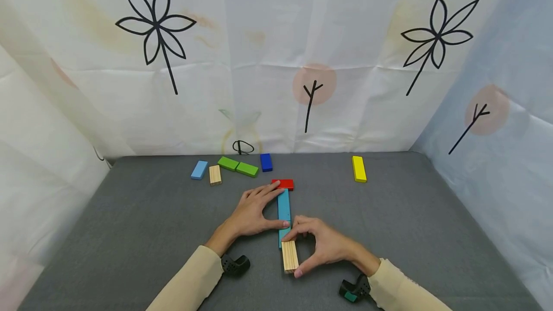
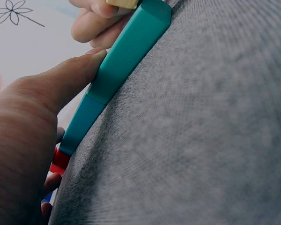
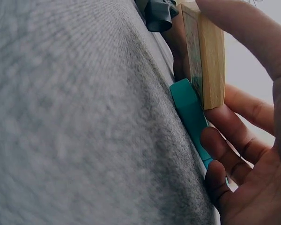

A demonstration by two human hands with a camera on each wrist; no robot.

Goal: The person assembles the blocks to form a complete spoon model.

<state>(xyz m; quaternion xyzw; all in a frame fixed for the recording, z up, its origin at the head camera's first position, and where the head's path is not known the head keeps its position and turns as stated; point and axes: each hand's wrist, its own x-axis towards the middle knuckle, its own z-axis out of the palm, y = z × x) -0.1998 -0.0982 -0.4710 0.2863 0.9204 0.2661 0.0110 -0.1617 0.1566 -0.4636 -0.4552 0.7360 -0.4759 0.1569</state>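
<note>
Thumb and forefinger of the right hand (image 1: 326,243) pinched a wooden block (image 1: 289,257) by its two ends, a grip that left its long sides free and probably made it easy to turn or line up. The block was over the near end of the near blue block (image 1: 283,235), tilted in the right wrist view; whether the two touched was hard to tell. The other right fingers curled beside the blue one, perhaps to steady the hand near the table (image 1: 151,234).

The left hand (image 1: 253,211) was spread wide, thumb against the side of the row by its seam, forefinger at the red block (image 1: 286,185). That span seemed meant to brace the row against slipping: the far blue block (image 1: 283,204) and the near one lay end to end, with the red block crosswise at the far end, like the top of a T.

Farther back, a yellow block (image 1: 359,169), a dark blue block (image 1: 266,162), two green blocks (image 1: 247,169), a light blue block (image 1: 199,170) and a second wooden block (image 1: 215,175) lay well apart from the hands, apparently out of the way.
</note>
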